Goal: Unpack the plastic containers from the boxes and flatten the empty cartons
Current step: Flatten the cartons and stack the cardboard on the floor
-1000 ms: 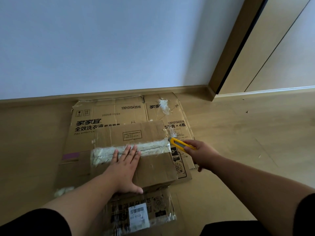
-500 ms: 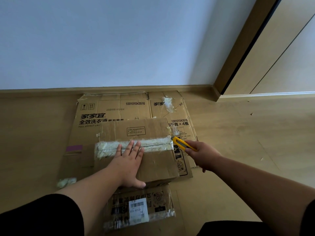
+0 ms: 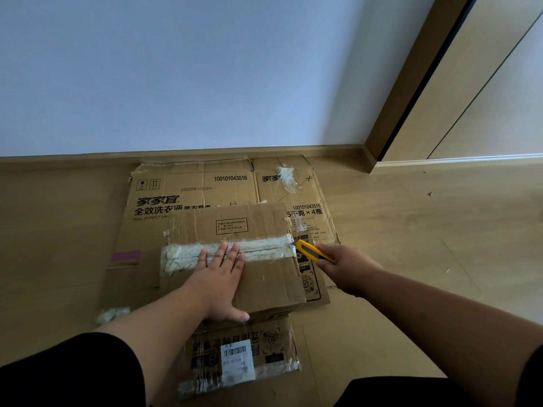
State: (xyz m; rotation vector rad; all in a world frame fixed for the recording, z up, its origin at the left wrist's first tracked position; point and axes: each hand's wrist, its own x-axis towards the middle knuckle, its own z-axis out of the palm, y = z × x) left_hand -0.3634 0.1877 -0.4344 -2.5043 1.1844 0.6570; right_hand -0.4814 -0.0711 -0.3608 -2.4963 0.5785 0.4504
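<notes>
Nearest the person, in front of the taped box (image 3: 235, 254), lay a smaller shrink-wrapped parcel (image 3: 239, 358) with a barcode label, unopened. The taped box itself sat sealed on the wooden floor (image 3: 411, 230). The left hand (image 3: 219, 282) pressed flat on its lid, fingers (image 3: 221, 252) straight and spread across the tape strip (image 3: 226, 249). At the box's right edge, the right hand (image 3: 346, 270) gripped a yellow utility knife (image 3: 311, 251), its tip at the tape's end. Beyond the box lay one flattened detergent carton (image 3: 191, 189). No plastic containers showed, so unpacking seemed barely begun, I judged.
</notes>
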